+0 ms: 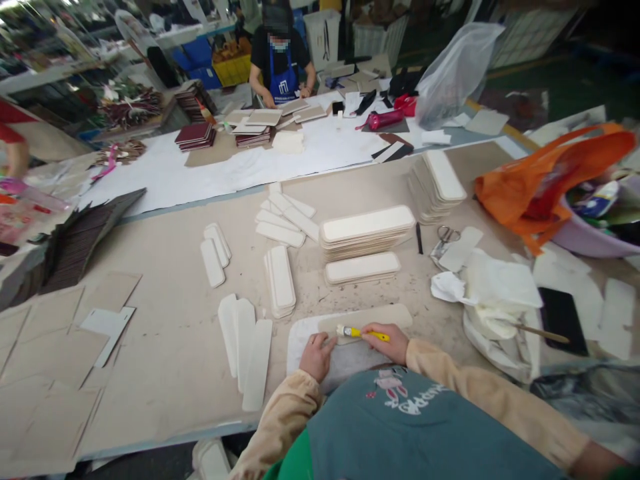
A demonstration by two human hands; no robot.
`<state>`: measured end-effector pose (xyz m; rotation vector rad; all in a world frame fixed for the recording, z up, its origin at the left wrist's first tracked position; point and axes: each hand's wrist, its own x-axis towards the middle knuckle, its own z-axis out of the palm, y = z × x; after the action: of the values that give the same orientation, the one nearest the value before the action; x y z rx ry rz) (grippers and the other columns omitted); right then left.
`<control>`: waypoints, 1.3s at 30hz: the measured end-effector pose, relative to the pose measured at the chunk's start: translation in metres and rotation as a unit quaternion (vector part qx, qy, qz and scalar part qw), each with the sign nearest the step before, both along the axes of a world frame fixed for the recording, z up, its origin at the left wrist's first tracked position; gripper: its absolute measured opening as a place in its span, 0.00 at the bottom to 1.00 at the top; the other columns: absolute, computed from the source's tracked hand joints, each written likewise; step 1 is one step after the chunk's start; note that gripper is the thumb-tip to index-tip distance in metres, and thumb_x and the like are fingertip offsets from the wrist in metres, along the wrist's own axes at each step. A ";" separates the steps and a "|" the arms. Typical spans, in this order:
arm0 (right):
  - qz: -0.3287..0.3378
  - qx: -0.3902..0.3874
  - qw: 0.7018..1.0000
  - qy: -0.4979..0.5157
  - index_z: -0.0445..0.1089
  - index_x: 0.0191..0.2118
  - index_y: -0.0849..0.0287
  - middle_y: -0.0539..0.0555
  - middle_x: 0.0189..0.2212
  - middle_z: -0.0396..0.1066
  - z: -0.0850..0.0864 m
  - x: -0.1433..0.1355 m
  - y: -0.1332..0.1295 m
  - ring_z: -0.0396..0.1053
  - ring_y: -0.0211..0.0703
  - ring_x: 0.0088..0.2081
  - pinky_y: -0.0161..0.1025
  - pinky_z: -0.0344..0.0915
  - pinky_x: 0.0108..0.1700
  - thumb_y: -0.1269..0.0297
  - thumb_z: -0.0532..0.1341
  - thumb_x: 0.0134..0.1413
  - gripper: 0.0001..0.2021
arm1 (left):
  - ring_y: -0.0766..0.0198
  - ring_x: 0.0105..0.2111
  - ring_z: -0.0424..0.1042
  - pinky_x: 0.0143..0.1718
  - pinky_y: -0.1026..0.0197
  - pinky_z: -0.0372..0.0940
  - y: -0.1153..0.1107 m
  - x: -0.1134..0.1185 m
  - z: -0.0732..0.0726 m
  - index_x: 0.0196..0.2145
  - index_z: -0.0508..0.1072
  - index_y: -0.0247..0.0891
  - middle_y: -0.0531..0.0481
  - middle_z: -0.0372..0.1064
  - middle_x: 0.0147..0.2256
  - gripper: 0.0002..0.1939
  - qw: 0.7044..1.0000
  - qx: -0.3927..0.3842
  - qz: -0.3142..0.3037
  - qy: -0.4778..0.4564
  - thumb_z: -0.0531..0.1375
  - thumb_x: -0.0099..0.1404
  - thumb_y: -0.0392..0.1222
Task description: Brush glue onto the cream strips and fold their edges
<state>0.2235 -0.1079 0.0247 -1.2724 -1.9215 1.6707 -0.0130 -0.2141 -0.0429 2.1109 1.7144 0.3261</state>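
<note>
Workshop floor, long beige worktable (165, 267) covered in cut parts; a second table with white sheeting behind it, where another person in a blue apron (281, 63) works on flat pieces.

Right hand (387, 341) is closed around a yellow-handled brush (361, 332), bristle end pointing toward the left hand. Brush tip sits on a tan oblong panel (367, 317) lying flat right under the grip, on top of a pale work mat (305, 343).

Left hand (317, 355) is curled, fingertips pressing the near-left end of that panel; nothing is gripped in it.

Just beyond the grip: two stacks of cream oblong panels (367, 230), tall one behind, short one in front. Left of the grip: three more cream panels (247, 350) laid side by side, further loose ones past them.

Right of the grip: crumpled white cloths (493, 283), a stick lying on them, scissors (443, 239), a black phone (563, 320). Farther right, an orange plastic bag (545, 180) over a purple basin (595, 240).
</note>
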 end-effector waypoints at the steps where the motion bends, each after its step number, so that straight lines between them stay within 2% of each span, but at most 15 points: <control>1: -0.003 0.001 1.000 -0.003 0.73 0.35 0.58 0.48 0.21 0.70 -0.002 -0.004 -0.001 0.67 0.37 0.25 0.34 0.64 0.31 0.51 0.56 0.55 0.16 | 0.55 0.45 0.60 0.48 0.50 0.65 0.000 0.000 0.000 0.52 0.71 0.42 0.42 0.62 0.45 0.25 1.000 0.000 -0.003 0.002 0.52 0.60 0.27; 6: -0.030 -0.013 0.999 -0.034 0.73 0.35 0.58 0.48 0.19 0.69 -0.010 -0.009 -0.001 0.67 0.37 0.24 0.34 0.64 0.31 0.53 0.55 0.55 0.15 | 0.54 0.44 0.60 0.48 0.50 0.66 0.002 0.000 0.001 0.51 0.72 0.40 0.41 0.62 0.45 0.27 1.000 -0.001 -0.011 0.009 0.52 0.56 0.25; 10: -0.065 -0.026 0.996 -0.056 0.73 0.36 0.58 0.48 0.18 0.69 -0.015 0.002 -0.002 0.66 0.36 0.21 0.32 0.63 0.26 0.53 0.55 0.54 0.15 | 0.54 0.45 0.60 0.47 0.50 0.66 0.003 0.000 0.003 0.51 0.72 0.40 0.41 0.62 0.45 0.28 1.000 -0.002 -0.010 0.018 0.52 0.54 0.24; 18: -0.142 -0.007 0.984 -0.105 0.72 0.36 0.57 0.48 0.19 0.69 -0.011 0.065 0.013 0.65 0.37 0.19 0.33 0.62 0.24 0.52 0.54 0.54 0.16 | 0.54 0.44 0.61 0.46 0.50 0.66 0.005 0.002 0.006 0.50 0.72 0.40 0.41 0.62 0.45 0.29 1.000 0.002 -0.006 0.029 0.53 0.52 0.24; 22: -0.155 0.060 0.974 -0.156 0.72 0.34 0.56 0.48 0.18 0.69 -0.004 0.099 0.023 0.66 0.39 0.21 0.36 0.63 0.26 0.50 0.53 0.53 0.17 | 0.53 0.44 0.60 0.46 0.50 0.66 0.006 0.003 0.006 0.50 0.72 0.40 0.40 0.62 0.45 0.29 0.999 0.005 -0.006 0.031 0.53 0.51 0.25; 26: -0.158 0.115 0.962 -0.191 0.73 0.34 0.56 0.50 0.20 0.71 0.010 0.118 0.021 0.69 0.43 0.25 0.39 0.65 0.30 0.50 0.53 0.53 0.16 | 0.53 0.44 0.61 0.45 0.50 0.67 0.006 0.003 0.006 0.49 0.73 0.40 0.39 0.63 0.45 0.28 0.999 0.006 -0.002 0.031 0.53 0.51 0.25; 29: -0.126 0.171 0.959 -0.190 0.73 0.38 0.55 0.53 0.29 0.75 0.023 0.117 0.011 0.72 0.43 0.31 0.39 0.66 0.36 0.53 0.52 0.57 0.16 | 0.53 0.45 0.61 0.45 0.50 0.66 0.005 0.003 0.005 0.49 0.73 0.42 0.41 0.63 0.45 0.29 1.000 0.005 0.003 0.030 0.53 0.52 0.25; 32: -0.021 0.237 0.937 -0.257 0.72 0.41 0.56 0.56 0.36 0.76 0.027 0.102 0.001 0.73 0.44 0.37 0.38 0.66 0.41 0.58 0.50 0.60 0.16 | 0.54 0.45 0.61 0.46 0.50 0.66 0.005 0.004 0.005 0.50 0.72 0.42 0.42 0.62 0.45 0.29 1.000 0.005 0.008 0.028 0.53 0.52 0.25; 34: 0.059 0.254 0.907 -0.332 0.72 0.41 0.59 0.59 0.36 0.76 0.024 0.087 -0.004 0.73 0.46 0.38 0.40 0.65 0.41 0.63 0.49 0.60 0.15 | 0.54 0.44 0.61 0.46 0.50 0.66 0.004 0.004 0.004 0.50 0.72 0.42 0.41 0.62 0.45 0.29 1.000 0.006 0.008 0.027 0.53 0.52 0.24; 36: 0.108 0.254 0.885 -0.375 0.72 0.38 0.62 0.63 0.33 0.76 0.019 0.069 -0.008 0.73 0.49 0.35 0.41 0.65 0.37 0.67 0.50 0.58 0.14 | 0.54 0.44 0.60 0.47 0.50 0.66 0.004 0.004 0.004 0.50 0.72 0.41 0.41 0.61 0.45 0.29 1.000 0.008 0.007 0.025 0.53 0.51 0.24; 39: 0.152 0.251 0.883 -0.367 0.71 0.33 0.64 0.66 0.29 0.74 0.013 0.041 -0.014 0.73 0.52 0.32 0.41 0.64 0.33 0.69 0.54 0.53 0.09 | 0.54 0.45 0.60 0.47 0.50 0.65 0.004 0.004 0.002 0.50 0.72 0.41 0.41 0.60 0.45 0.30 1.000 0.010 0.006 0.023 0.53 0.51 0.24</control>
<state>0.2644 -0.1217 0.0382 -1.5525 -2.8609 0.6841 -0.0092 -0.2104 -0.0409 2.1390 1.7567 0.3021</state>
